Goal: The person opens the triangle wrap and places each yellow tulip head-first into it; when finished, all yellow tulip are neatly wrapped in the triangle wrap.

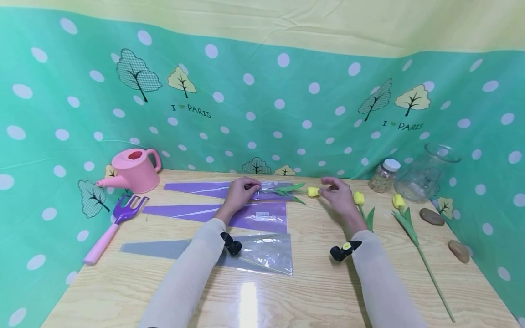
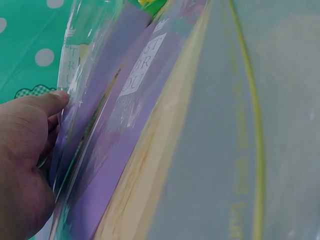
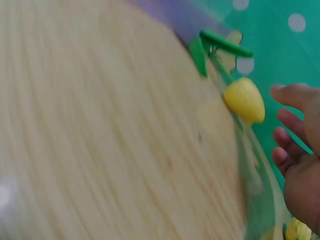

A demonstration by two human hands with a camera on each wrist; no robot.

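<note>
My left hand pinches the edge of the farthest purple flower sleeve, a tapered clear-fronted wrapper. In the left wrist view the thumb of the left hand lies on the clear film, its other fingers behind. Out of the sleeve's wide end come the green leaves and yellow bloom of a tulip; most of its stem is inside. Just right of that bloom is my right hand, fingers loosely bent. The right wrist view shows a small gap between this hand and the tulip bloom.
Nearer lie another purple sleeve and a grey one. Left are a pink watering can and a garden fork. Two tulips, a lidded jar, a glass vase and stones occupy the right.
</note>
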